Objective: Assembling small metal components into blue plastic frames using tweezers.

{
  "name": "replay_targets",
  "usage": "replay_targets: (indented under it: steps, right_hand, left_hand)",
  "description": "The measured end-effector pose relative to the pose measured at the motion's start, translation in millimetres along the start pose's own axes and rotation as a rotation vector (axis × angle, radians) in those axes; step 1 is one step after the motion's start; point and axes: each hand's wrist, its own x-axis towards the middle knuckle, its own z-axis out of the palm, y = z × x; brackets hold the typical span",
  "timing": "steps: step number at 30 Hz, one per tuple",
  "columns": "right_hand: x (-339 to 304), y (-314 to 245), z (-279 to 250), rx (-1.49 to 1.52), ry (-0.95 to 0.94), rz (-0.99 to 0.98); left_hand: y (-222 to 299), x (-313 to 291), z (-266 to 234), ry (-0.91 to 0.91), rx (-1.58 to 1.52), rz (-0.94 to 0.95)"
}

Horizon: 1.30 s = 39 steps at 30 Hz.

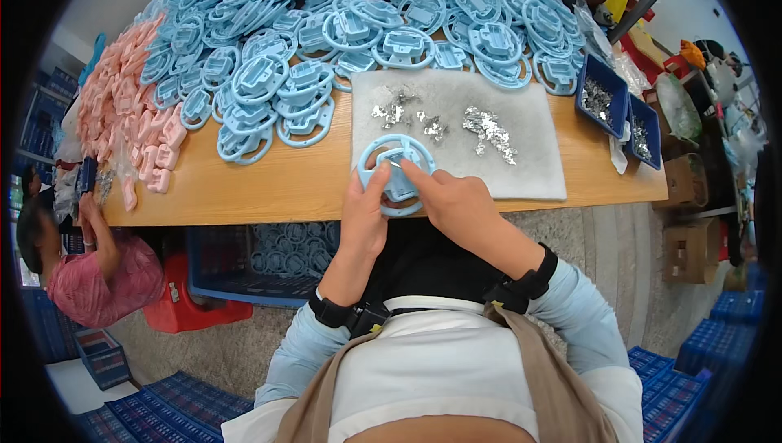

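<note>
A light blue plastic wheel-shaped part is held over the table's front edge. My left hand closes on its left side, thumb over the face. On the right side, my right hand grips it with bent fingers, the index tip pressed near the centre. A small shiny sliver shows between the left thumb and right index tip; its kind is hard to make out. Just beyond the part lies a grey-white felt mat, bearing loose piles of small silver metal pieces.
A large heap of blue wheel parts covers the table's back, with pink plastic parts at left. Blue bins of small metal pieces stand at right. Below the table sits a blue crate. Another person works at far left.
</note>
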Motion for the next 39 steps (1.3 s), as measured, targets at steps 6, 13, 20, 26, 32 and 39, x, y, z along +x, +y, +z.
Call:
replay_targets:
  steps: [6, 13, 20, 26, 32, 39]
  right_hand:
    - [6.5, 18.5, 5.2, 0.823, 0.064, 0.286]
    - [9.1, 15.8, -0.4, 0.874, -0.059, 0.355]
    - [11.6, 19.6, 7.1, 1.015, -0.194, 0.372]
    - [62.1, 55.8, -5.4, 0.623, -0.005, -0.03]
    - [89.7, 87.4, 4.4, 0.247, -0.1, 0.054]
    - [92.4, 85.9, 8.8, 0.136, -0.085, -0.042]
  left_hand:
    - [8.1, -1.0, -8.7, -0.102, -0.017, -0.11]
    - [31.6, -3.5, -20.0, -0.167, 0.086, -0.254]
    - [28.8, 3.2, -22.1, -0.129, 0.129, -0.078]
    - [31.4, 14.7, -13.7, -0.08, 0.069, 0.058]
    - [33.4, 17.8, -25.4, -0.062, 0.114, 0.001]
    - [31.6, 22.8, -27.1, -0.05, 0.105, -0.156]
